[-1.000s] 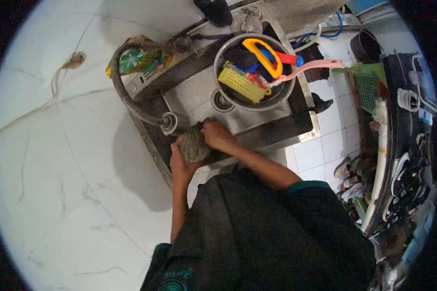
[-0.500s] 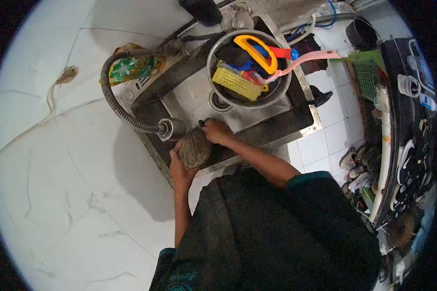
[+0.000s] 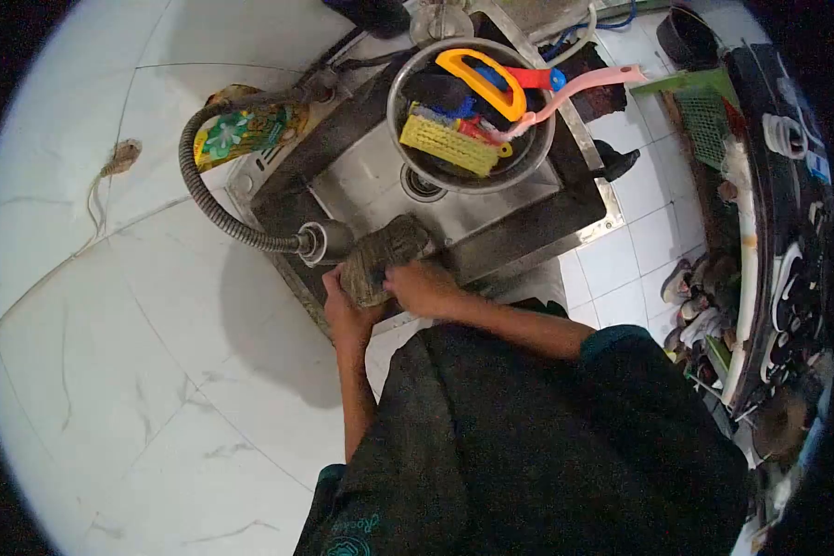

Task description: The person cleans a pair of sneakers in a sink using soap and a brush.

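Observation:
Over the near corner of the steel sink [image 3: 514,218], both my hands hold a brownish, ribbed object [image 3: 385,254] that looks like a shoe or a brush; I cannot tell which. My left hand [image 3: 343,310] cups its near end from below. My right hand [image 3: 422,285] grips its side, fingers closed on it. The head of a flexible metal faucet hose [image 3: 317,243] hangs just to the left of the object.
A steel bowl [image 3: 468,116] in the sink holds a yellow brush, an orange handle, red and blue pieces and a pink strip. A green patterned packet [image 3: 236,132] lies at the sink's far left. White tiled wall to the left. Shoes crowd a rack [image 3: 760,278] at right.
The object has turned to lie longer toward the sink, and my right hand has slid from its far end to its near side. The view shifted slightly upward.

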Demonstrator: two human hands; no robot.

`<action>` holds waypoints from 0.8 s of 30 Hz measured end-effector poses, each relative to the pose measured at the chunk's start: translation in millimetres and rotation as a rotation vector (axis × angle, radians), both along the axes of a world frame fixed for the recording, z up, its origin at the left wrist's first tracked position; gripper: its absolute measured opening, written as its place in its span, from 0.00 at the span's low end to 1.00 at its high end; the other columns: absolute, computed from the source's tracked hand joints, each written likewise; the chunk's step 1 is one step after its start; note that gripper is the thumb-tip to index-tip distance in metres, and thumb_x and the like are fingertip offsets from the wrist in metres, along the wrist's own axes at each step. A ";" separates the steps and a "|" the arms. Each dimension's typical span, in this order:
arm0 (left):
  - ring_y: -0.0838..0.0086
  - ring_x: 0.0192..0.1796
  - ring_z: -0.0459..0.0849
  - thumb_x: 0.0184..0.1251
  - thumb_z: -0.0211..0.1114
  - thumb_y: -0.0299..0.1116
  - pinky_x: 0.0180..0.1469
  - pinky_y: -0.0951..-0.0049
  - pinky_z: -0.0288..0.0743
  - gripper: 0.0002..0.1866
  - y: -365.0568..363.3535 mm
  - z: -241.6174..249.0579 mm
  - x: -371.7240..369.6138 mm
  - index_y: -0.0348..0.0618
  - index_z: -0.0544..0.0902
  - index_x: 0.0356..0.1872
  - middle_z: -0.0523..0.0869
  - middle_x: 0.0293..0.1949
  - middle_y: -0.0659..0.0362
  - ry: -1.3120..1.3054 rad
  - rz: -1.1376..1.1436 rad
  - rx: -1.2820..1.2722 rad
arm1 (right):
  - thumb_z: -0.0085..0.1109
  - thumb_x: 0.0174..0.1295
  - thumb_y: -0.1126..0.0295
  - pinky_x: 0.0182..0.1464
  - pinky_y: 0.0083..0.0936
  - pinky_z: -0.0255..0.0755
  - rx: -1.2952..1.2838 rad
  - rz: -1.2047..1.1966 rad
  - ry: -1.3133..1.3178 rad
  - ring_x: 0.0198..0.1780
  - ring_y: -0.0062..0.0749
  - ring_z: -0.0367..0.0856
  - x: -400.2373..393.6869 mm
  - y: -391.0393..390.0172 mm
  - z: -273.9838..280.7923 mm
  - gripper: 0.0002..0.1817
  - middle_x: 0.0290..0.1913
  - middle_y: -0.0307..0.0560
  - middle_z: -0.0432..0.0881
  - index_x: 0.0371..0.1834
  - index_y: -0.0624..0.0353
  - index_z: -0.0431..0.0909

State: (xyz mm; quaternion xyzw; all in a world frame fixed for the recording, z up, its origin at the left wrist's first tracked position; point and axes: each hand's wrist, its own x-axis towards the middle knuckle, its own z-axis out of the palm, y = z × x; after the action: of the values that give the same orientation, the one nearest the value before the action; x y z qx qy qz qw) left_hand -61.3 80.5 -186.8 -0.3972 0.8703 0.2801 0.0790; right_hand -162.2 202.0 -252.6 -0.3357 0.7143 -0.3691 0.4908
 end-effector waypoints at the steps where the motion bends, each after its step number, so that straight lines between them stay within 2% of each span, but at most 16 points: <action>1: 0.51 0.52 0.84 0.40 0.83 0.39 0.50 0.61 0.78 0.43 0.5 0.5 -2.3 0.40 0.67 0.56 0.83 0.50 0.44 -0.028 0.012 -0.007 | 0.50 0.69 0.58 0.45 0.55 0.74 -0.031 0.042 0.013 0.43 0.64 0.81 3.5 5.8 6.3 0.17 0.36 0.64 0.82 0.41 0.64 0.78; 2: 0.51 0.52 0.84 0.40 0.83 0.39 0.50 0.61 0.77 0.42 2.0 1.1 -9.6 0.40 0.67 0.57 0.83 0.50 0.44 -0.011 0.030 -0.007 | 0.51 0.69 0.58 0.43 0.54 0.74 -0.007 0.077 0.058 0.41 0.65 0.82 -14.2 2.7 9.7 0.18 0.34 0.67 0.82 0.42 0.65 0.79; 5: 0.52 0.53 0.84 0.40 0.83 0.39 0.51 0.61 0.77 0.42 19.2 9.4 -8.3 0.42 0.67 0.57 0.83 0.51 0.46 -0.038 0.088 0.008 | 0.51 0.69 0.58 0.43 0.53 0.74 0.005 -0.124 0.041 0.40 0.65 0.82 -16.0 -23.9 -4.7 0.18 0.33 0.67 0.82 0.41 0.65 0.79; 6: 0.53 0.53 0.83 0.40 0.83 0.39 0.51 0.61 0.77 0.43 16.3 11.4 -9.5 0.42 0.67 0.58 0.83 0.51 0.46 -0.058 0.083 0.003 | 0.54 0.65 0.62 0.48 0.53 0.75 0.017 -0.064 0.064 0.43 0.60 0.82 -8.1 -11.8 5.4 0.14 0.38 0.62 0.83 0.36 0.63 0.81; 7: 0.53 0.53 0.83 0.40 0.83 0.39 0.52 0.60 0.77 0.43 15.0 11.7 -11.8 0.42 0.67 0.58 0.83 0.51 0.46 -0.074 0.080 0.000 | 0.54 0.65 0.62 0.48 0.53 0.75 0.002 -0.015 0.064 0.43 0.60 0.82 -17.5 -9.3 6.7 0.14 0.38 0.63 0.83 0.36 0.63 0.82; 8: 0.52 0.54 0.83 0.40 0.83 0.39 0.52 0.60 0.76 0.44 15.5 -1.3 -1.4 0.42 0.67 0.60 0.83 0.50 0.45 0.096 -0.024 -0.031 | 0.55 0.65 0.62 0.48 0.53 0.75 -0.008 0.036 0.059 0.43 0.60 0.82 -28.4 -6.1 13.4 0.14 0.38 0.63 0.83 0.36 0.63 0.82; 9: 0.51 0.53 0.83 0.40 0.83 0.39 0.53 0.60 0.76 0.45 15.6 -1.7 -3.4 0.42 0.66 0.61 0.83 0.50 0.45 0.105 -0.023 -0.015 | 0.55 0.64 0.62 0.48 0.53 0.75 -0.008 0.088 0.044 0.42 0.60 0.82 -33.1 -2.2 14.8 0.14 0.38 0.64 0.83 0.36 0.63 0.82; 10: 0.51 0.53 0.83 0.40 0.83 0.39 0.53 0.59 0.76 0.45 16.3 -1.6 -5.9 0.42 0.66 0.61 0.82 0.51 0.45 0.110 -0.017 0.005 | 0.56 0.64 0.61 0.47 0.52 0.76 -0.007 -0.164 0.066 0.41 0.62 0.82 -16.7 -26.1 -29.5 0.15 0.38 0.65 0.83 0.39 0.63 0.83; 12: 0.47 0.52 0.82 0.39 0.83 0.38 0.52 0.57 0.76 0.45 15.1 13.4 -7.4 0.42 0.66 0.61 0.81 0.52 0.43 0.033 0.055 0.047 | 0.56 0.64 0.61 0.46 0.52 0.76 0.015 0.025 0.007 0.41 0.61 0.83 -4.8 -12.4 -2.2 0.15 0.38 0.65 0.83 0.38 0.63 0.83; 13: 0.47 0.53 0.82 0.39 0.83 0.38 0.52 0.57 0.76 0.45 10.6 11.0 -5.0 0.42 0.66 0.60 0.81 0.52 0.43 0.023 0.021 0.021 | 0.56 0.64 0.60 0.45 0.52 0.76 0.020 0.110 -0.004 0.41 0.61 0.83 -3.8 -5.5 11.5 0.15 0.38 0.65 0.83 0.38 0.63 0.83; 14: 0.47 0.53 0.82 0.39 0.83 0.37 0.52 0.57 0.76 0.45 10.6 8.4 -1.2 0.42 0.66 0.60 0.81 0.52 0.43 0.010 -0.008 0.001 | 0.53 0.67 0.61 0.46 0.52 0.74 -0.122 0.083 0.044 0.43 0.62 0.82 2.4 11.0 18.0 0.17 0.37 0.65 0.83 0.40 0.66 0.81; 16: 0.47 0.55 0.81 0.39 0.83 0.37 0.53 0.57 0.76 0.44 8.0 3.1 7.6 0.41 0.66 0.59 0.81 0.53 0.43 -0.061 0.002 -0.040 | 0.53 0.67 0.60 0.47 0.52 0.74 -0.040 0.014 0.017 0.43 0.62 0.82 -13.7 -13.1 -5.3 0.17 0.37 0.65 0.83 0.41 0.66 0.81; 18: 0.47 0.55 0.81 0.38 0.84 0.38 0.53 0.57 0.76 0.44 6.9 2.2 10.5 0.42 0.67 0.58 0.81 0.53 0.43 -0.052 0.045 0.011 | 0.53 0.68 0.58 0.47 0.52 0.74 0.040 -0.042 0.038 0.43 0.62 0.82 -10.5 -28.6 -5.8 0.18 0.36 0.65 0.83 0.42 0.65 0.81; 21: 0.47 0.54 0.81 0.37 0.84 0.38 0.53 0.58 0.76 0.44 8.5 -2.7 5.3 0.42 0.67 0.57 0.81 0.53 0.43 0.093 0.028 -0.001 | 0.52 0.68 0.57 0.47 0.52 0.74 -0.053 -0.071 0.008 0.43 0.62 0.82 -4.4 2.2 0.8 0.19 0.37 0.66 0.83 0.41 0.64 0.81; 22: 0.47 0.54 0.81 0.37 0.84 0.38 0.53 0.58 0.76 0.44 14.4 -7.8 4.4 0.42 0.67 0.57 0.81 0.52 0.43 0.155 0.013 -0.003 | 0.52 0.68 0.58 0.48 0.52 0.74 -0.016 -0.114 0.019 0.44 0.61 0.82 -12.3 -8.9 -6.2 0.18 0.39 0.66 0.83 0.40 0.64 0.81; 24: 0.47 0.52 0.82 0.37 0.82 0.35 0.52 0.57 0.76 0.43 19.5 1.8 0.3 0.41 0.65 0.57 0.82 0.50 0.43 0.031 0.071 0.013 | 0.52 0.67 0.60 0.51 0.52 0.74 0.082 -0.180 0.008 0.47 0.61 0.82 -19.6 -27.5 -10.0 0.16 0.43 0.67 0.82 0.39 0.64 0.82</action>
State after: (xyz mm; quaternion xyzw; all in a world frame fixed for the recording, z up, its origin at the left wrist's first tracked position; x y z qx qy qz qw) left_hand -61.0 100.0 -185.1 -0.4230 0.8549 0.2947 0.0580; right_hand -181.8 174.6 -262.6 -0.2511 0.7581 -0.3809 0.4660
